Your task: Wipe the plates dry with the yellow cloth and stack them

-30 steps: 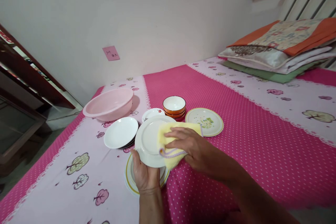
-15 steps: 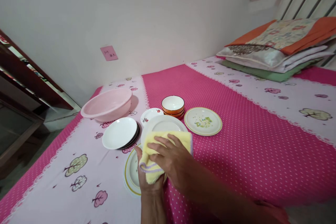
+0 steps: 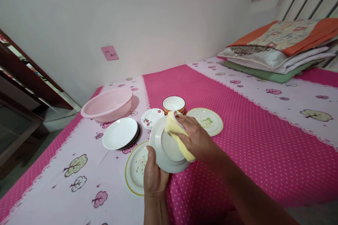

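My left hand (image 3: 154,177) grips the near rim of a white plate (image 3: 165,151), tilted up above the bed. Against the plate's right side my right hand (image 3: 196,139) presses a bunched yellow cloth (image 3: 173,126), fingers closed on it. Under the held plate lies a yellow-rimmed plate (image 3: 136,168) flat on the bedcover. Just beyond are a small floral saucer (image 3: 151,116), a stack of orange bowls (image 3: 173,104) and a green-patterned plate (image 3: 208,119).
A stack of white plates (image 3: 120,133) and a pink plastic basin (image 3: 108,103) sit to the left on the pink bedcover (image 3: 250,140). Folded bedding (image 3: 280,51) is piled at the far right. A dark wooden cabinet (image 3: 18,102) stands left of the bed.
The cloth swept from the plate's right down to its near edge, then up to the upper right. The plate has tilted and shifted right, uncovering the yellow-rimmed plate below.
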Demonstrator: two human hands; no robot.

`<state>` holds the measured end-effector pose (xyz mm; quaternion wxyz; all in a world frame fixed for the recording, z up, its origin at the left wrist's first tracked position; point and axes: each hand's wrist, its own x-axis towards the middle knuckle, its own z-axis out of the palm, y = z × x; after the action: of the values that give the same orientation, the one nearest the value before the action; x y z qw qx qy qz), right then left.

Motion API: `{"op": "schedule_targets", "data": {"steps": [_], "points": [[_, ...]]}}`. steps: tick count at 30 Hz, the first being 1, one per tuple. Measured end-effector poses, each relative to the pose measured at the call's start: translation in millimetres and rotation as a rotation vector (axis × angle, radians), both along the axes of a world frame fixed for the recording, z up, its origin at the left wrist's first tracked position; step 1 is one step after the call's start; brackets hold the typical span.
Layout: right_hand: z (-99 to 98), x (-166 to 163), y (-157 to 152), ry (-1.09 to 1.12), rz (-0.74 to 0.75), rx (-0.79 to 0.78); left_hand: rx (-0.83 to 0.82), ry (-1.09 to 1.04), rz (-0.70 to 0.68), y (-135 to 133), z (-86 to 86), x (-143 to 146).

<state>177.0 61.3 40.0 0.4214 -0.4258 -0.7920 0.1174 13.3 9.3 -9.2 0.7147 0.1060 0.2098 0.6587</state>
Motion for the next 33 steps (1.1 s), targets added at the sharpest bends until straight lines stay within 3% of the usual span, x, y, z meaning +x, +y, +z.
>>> {"op": "schedule_targets", "data": {"steps": [9, 13, 17, 20, 23, 29, 33], "points": [[6.8, -4.3, -9.4, 0.028, 0.003, -0.223, 0.006, -0.085, 0.192, 9.6, -9.8, -17.2], [11.5, -7.6, -24.8, -0.051, 0.073, -0.187, 0.063, -0.092, 0.298, 14.8, -17.9, -25.5], [12.5, -13.7, -41.7, -0.172, 0.19, -0.07, 0.179, -0.177, 0.181, 19.3, -29.3, -39.6], [12.7, -22.6, -55.0, -0.223, 0.271, -0.012, 0.281, -0.248, -0.047, 16.8, -36.6, -49.4], [11.5, -33.9, -65.3, -0.289, 0.355, 0.002, 0.272, -0.278, -0.229, 7.1, -36.1, -51.8], [9.4, -48.8, -67.8, -0.302, 0.372, -0.005, 0.067, -0.19, -0.12, -6.1, -18.1, -35.6], [10.8, -48.9, -57.8, -0.231, 0.274, -0.001, 0.126, -0.206, -0.018, 1.2, -19.6, -19.1]]}}
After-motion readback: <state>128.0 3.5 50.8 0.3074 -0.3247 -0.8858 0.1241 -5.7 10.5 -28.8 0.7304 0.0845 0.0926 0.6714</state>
